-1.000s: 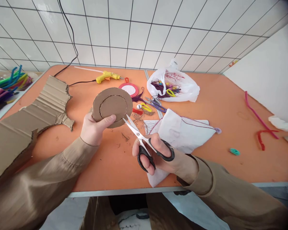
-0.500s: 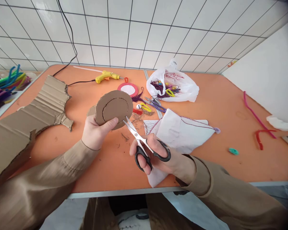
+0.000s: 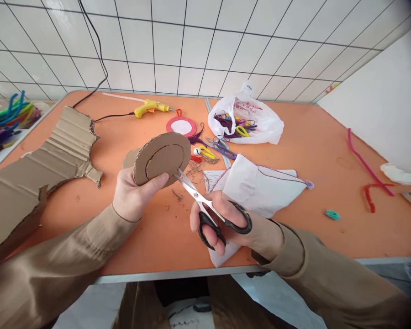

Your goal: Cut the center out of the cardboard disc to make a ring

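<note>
A round brown cardboard disc (image 3: 169,157), with a partly cut ring line inside its rim, is pinched between the thumb and fingers of my left hand (image 3: 133,192). More cardboard shows behind the disc on the left; how it joins is hidden. My right hand (image 3: 222,214) is wrapped round the black handles of scissors (image 3: 196,194), fingers through the loops. The scissor blades point up and left, slightly apart, their tips at the lower right edge of the disc. Both hands are above the orange table (image 3: 150,246).
Torn corrugated cardboard (image 3: 48,169) lies left. Behind are a yellow glue gun (image 3: 152,108) with a cord, a red-rimmed disc (image 3: 181,127), purple-handled scissors (image 3: 222,148) and a white plastic bag (image 3: 267,121) of trinkets. White stitched fabric (image 3: 256,187) lies right, with pipe cleaners (image 3: 368,160) beyond.
The scissors and my right hand have shifted slightly right and down, and the blade angle is a little narrower. The disc has tilted and moved slightly left in my left hand.
</note>
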`<action>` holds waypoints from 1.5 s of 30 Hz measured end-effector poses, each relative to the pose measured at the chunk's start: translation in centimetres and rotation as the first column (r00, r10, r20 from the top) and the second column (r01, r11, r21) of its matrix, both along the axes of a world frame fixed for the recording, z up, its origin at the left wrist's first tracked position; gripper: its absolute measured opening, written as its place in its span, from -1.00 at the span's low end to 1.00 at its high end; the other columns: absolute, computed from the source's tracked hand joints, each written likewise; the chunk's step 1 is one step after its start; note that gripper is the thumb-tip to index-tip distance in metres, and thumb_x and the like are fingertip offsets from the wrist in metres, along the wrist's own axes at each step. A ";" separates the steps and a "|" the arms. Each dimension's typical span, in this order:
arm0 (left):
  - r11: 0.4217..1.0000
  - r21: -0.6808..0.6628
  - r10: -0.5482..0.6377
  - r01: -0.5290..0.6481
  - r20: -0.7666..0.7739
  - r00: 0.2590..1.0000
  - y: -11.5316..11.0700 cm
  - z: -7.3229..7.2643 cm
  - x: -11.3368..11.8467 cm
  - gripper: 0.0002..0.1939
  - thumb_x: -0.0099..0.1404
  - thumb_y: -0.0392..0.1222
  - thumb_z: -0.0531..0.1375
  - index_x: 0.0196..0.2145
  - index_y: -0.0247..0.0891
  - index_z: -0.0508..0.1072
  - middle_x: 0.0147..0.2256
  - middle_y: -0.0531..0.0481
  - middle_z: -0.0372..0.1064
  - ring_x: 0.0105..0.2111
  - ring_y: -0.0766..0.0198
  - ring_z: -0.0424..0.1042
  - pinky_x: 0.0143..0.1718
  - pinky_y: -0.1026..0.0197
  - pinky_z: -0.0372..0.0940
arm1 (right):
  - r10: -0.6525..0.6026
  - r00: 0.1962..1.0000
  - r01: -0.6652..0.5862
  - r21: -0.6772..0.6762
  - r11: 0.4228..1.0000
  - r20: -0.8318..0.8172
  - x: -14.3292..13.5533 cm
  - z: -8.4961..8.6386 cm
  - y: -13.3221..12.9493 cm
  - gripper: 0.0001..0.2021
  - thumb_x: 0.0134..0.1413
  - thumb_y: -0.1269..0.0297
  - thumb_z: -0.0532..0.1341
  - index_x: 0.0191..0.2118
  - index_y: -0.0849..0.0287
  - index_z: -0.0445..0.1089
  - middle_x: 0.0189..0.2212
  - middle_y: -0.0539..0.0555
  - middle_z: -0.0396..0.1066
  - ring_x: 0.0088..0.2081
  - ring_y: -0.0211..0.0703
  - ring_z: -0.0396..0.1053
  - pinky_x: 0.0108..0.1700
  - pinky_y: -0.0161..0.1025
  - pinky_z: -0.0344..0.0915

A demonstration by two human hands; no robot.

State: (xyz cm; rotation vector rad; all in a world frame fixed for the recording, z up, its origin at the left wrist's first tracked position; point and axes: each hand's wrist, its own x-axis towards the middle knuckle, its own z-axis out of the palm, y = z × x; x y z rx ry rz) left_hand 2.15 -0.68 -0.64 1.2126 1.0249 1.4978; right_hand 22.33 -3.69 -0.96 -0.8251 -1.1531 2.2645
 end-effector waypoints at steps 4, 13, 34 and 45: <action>0.999 -0.036 -0.038 0.040 0.035 0.999 -0.2 0.2 0.1 -0.84 -0.02 -0.32 0.39 -0.40 -0.19 0.63 -0.32 0.02 0.59 -0.21 -0.01 0.54 -0.22 -0.06 0.53 | 0.043 0.999 -0.043 0.037 0.998 0.002 0.2 -0.4 0.2 -0.30 -0.09 -0.41 0.14 -0.39 0.29 0.42 -0.70 -0.04 0.31 -0.75 -0.36 0.23 -0.74 -0.44 0.10; 0.993 0.046 0.107 -0.107 0.001 0.994 -0.3 0.6 0.5 -0.89 -0.03 -0.31 0.40 -0.47 -0.17 0.62 -0.40 0.07 0.58 -0.29 0.09 0.55 -0.25 0.08 0.53 | 0.018 0.999 -0.021 0.075 0.997 0.034 0.3 0.5 0.0 -0.37 -0.03 -0.34 0.18 -0.34 0.28 0.40 -0.64 -0.02 0.33 -0.70 -0.37 0.23 -0.66 -0.42 0.09; 0.992 0.010 0.125 -0.126 0.070 0.990 -0.2 -1.0 0.8 -0.80 0.06 -0.27 0.38 -0.29 -0.17 0.62 -0.22 0.02 0.59 -0.11 0.07 0.51 -0.03 0.03 0.44 | -0.049 0.996 0.035 0.185 0.982 0.070 0.1 -0.9 -0.2 -0.48 0.04 -0.25 0.20 -0.36 0.22 0.35 -0.65 -0.06 0.27 -0.69 -0.39 0.21 -0.66 -0.44 0.15; 0.971 0.131 0.218 -0.198 -0.164 0.962 -0.5 0.2 0.7 -0.87 -0.01 -0.28 0.39 -0.41 -0.18 0.63 -0.35 0.05 0.58 -0.15 -0.01 0.52 -0.08 0.02 0.45 | -0.139 0.989 0.128 0.170 0.977 0.057 -0.4 0.0 -0.5 -0.46 0.02 -0.28 0.19 -0.46 0.22 0.34 -0.77 -0.09 0.19 -0.75 -0.41 0.04 -0.70 -0.40 -0.05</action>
